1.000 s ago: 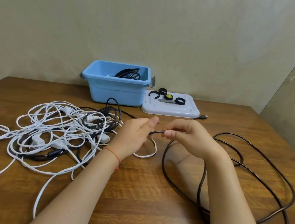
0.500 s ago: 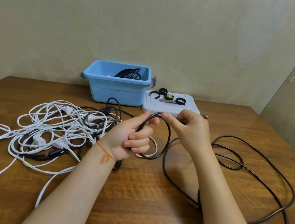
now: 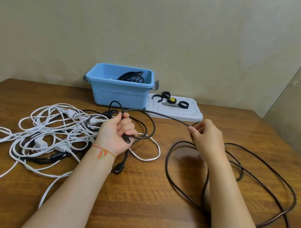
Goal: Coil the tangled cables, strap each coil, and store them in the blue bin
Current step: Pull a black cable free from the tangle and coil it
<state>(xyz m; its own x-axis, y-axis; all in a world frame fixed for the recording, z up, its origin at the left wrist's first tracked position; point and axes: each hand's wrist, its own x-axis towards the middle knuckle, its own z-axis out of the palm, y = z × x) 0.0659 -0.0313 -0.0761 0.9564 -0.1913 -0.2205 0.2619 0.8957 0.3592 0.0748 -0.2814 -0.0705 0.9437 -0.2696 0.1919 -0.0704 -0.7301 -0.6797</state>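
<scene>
Coiling black cable (image 3: pixel 165 116): first loop gripped in left hand (image 3: pixel 118 135), right hand (image 3: pixel 205 136) pinching the slack. One coil binned beyond left hand (image 3: pixel 118 92); white tangle (image 3: pixel 46 134) untouched.

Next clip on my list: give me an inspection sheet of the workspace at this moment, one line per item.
Surface: brown wooden table, against a beige wall.
Job's things: blue bin at the back, one black coil inside; black straps lying on the white lid beside the bin.
Clutter: nothing seen.
Hands: left hand grips a started loop of the black cable; right hand pinches the same cable further along.
Cables: the rest of the black cable sprawls loose on the right; white cables lie tangled with darker ones on the left.
Surroundings: a second wall panel on the right.
</scene>
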